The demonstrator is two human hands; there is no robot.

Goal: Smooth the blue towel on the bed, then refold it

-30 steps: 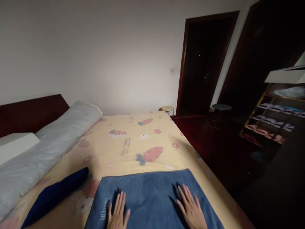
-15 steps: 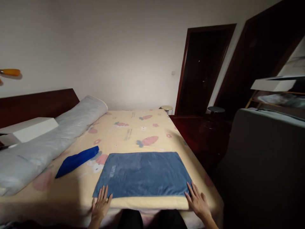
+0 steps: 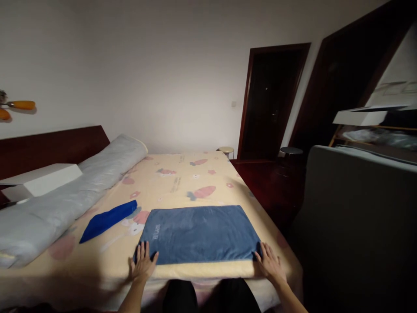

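Observation:
A blue-grey towel (image 3: pixel 202 234) with small pale lettering near its left side lies spread flat on the bed (image 3: pixel 176 191). My left hand (image 3: pixel 143 262) rests with fingers spread on the towel's near left corner. At the near right corner, my right hand (image 3: pixel 269 263) lies palm down, fingers apart, its tips touching the towel's edge. Neither hand grips anything. To the left of the towel lies a folded bright blue cloth (image 3: pixel 109 221).
A long grey roll of bedding (image 3: pixel 81 187) runs along the dark headboard (image 3: pixel 55 143), with a white box (image 3: pixel 48 179) on it. Past the bed's right edge stand two stools (image 3: pixel 226 150), a dark grey panel (image 3: pixel 352 217) and a shelf with another white box (image 3: pixel 360 117).
My left hand has slid slightly forward and right onto the towel's corner. The right hand stays at its corner. The view has shifted a little.

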